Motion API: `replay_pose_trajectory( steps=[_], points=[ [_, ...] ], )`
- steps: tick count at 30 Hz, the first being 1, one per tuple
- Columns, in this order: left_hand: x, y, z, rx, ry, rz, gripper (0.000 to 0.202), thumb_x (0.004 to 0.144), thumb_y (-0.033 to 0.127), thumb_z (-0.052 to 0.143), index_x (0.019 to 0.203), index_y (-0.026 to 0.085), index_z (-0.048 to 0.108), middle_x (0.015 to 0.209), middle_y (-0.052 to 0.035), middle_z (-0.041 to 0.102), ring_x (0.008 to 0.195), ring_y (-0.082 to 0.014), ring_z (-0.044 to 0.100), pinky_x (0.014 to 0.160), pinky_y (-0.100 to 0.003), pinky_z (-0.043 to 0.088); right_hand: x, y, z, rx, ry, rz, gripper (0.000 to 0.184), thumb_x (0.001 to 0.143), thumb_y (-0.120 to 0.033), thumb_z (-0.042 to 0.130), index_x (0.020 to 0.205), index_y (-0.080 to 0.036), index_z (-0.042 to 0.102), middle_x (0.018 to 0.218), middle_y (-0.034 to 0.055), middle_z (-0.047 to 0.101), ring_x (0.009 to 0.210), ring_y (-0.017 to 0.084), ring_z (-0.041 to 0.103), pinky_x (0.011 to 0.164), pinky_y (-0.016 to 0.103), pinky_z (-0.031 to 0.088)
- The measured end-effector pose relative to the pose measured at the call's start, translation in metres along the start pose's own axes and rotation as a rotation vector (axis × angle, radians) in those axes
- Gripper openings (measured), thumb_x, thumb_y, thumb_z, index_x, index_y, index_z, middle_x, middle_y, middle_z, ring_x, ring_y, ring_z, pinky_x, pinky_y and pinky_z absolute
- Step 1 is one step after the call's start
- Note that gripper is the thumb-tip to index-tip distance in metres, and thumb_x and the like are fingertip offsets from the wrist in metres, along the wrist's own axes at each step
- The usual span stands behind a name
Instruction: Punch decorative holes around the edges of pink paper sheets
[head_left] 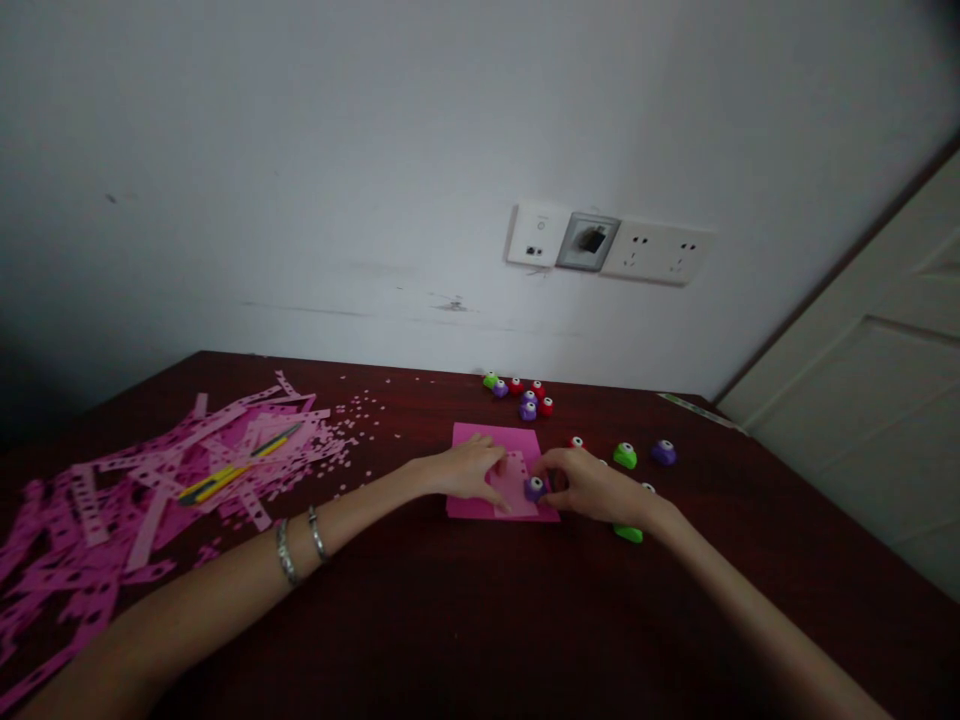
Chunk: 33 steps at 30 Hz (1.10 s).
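My left hand (471, 470) pinches a pale pink paper strip (514, 482) with a row of punched holes, holding it over a pink sheet (496, 438) on the dark wooden table (465, 620). Two bracelets circle my left wrist. My right hand (592, 486) is closed around a small purple craft punch (535, 488) set on the strip's edge.
Several small punches, red, purple and green (519, 394), stand behind the sheet; more lie right of my right hand, a green one (625, 455) and a purple one (664, 452). A heap of punched pink strips (150, 490) with a yellow utility knife (232, 470) fills the left. Wall sockets (611, 243) above.
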<state>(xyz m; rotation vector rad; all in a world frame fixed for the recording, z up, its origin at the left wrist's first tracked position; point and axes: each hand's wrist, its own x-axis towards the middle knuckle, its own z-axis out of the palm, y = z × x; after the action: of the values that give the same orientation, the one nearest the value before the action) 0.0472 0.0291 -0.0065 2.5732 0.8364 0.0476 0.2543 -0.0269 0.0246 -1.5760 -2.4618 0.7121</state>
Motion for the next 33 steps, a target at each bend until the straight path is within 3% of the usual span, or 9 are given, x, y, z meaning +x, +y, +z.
replay_pose_trajectory(
  steps=[9,14,19,22,25,33],
  points=[
    [-0.003,0.002,-0.003,-0.010,-0.023,-0.013,0.042,0.069,0.048,0.061,0.094,0.015,0.052,0.097,-0.0069,0.049,0.090,-0.0203,0.045,0.075,-0.029,0.035,-0.008,0.015,-0.019,0.009,-0.040,0.006,0.020,0.070,-0.025,0.063,0.088,-0.017,0.067,0.081,0.0038,0.066,0.070,0.016,0.058,0.060,0.023,0.043],
    [-0.006,-0.001,-0.004,-0.047,-0.033,-0.014,0.043,0.069,0.048,0.062,0.095,0.015,0.053,0.099,-0.0073,0.048,0.091,-0.0201,0.045,0.075,-0.028,0.036,-0.009,0.043,-0.049,-0.009,0.198,0.130,0.022,0.073,-0.032,0.060,0.090,-0.018,0.067,0.085,0.0047,0.068,0.074,0.018,0.060,0.063,0.024,0.045],
    [-0.007,-0.002,-0.004,-0.063,-0.034,-0.013,0.044,0.067,0.048,0.064,0.094,0.015,0.053,0.100,-0.0082,0.049,0.091,-0.0212,0.046,0.075,-0.030,0.036,0.008,0.096,-0.072,-0.099,0.409,0.333,0.030,0.073,-0.038,0.060,0.092,-0.015,0.067,0.086,0.0085,0.069,0.074,0.021,0.062,0.066,0.027,0.045],
    [-0.005,-0.004,-0.003,-0.062,-0.032,-0.021,0.042,0.067,0.046,0.065,0.094,0.016,0.054,0.100,-0.0083,0.049,0.092,-0.0220,0.045,0.077,-0.031,0.036,0.022,0.127,-0.073,-0.152,0.410,0.449,0.032,0.074,-0.037,0.056,0.092,-0.013,0.068,0.084,0.0100,0.069,0.077,0.023,0.063,0.066,0.029,0.044],
    [-0.004,-0.005,-0.003,-0.069,-0.036,-0.024,0.043,0.066,0.047,0.065,0.094,0.016,0.053,0.101,-0.0080,0.049,0.093,-0.0217,0.045,0.078,-0.031,0.036,0.031,0.147,-0.068,-0.139,0.366,0.472,0.030,0.071,-0.035,0.059,0.087,-0.013,0.069,0.083,0.0110,0.069,0.076,0.024,0.063,0.063,0.029,0.044],
    [-0.005,-0.003,-0.004,-0.110,0.006,-0.004,0.044,0.066,0.051,0.064,0.090,0.015,0.054,0.097,-0.0084,0.052,0.087,-0.0194,0.047,0.074,-0.030,0.037,0.031,0.161,-0.060,-0.117,0.339,0.487,0.028,0.069,-0.036,0.063,0.085,-0.015,0.070,0.089,0.0123,0.070,0.081,0.024,0.065,0.068,0.029,0.046]
  ],
)
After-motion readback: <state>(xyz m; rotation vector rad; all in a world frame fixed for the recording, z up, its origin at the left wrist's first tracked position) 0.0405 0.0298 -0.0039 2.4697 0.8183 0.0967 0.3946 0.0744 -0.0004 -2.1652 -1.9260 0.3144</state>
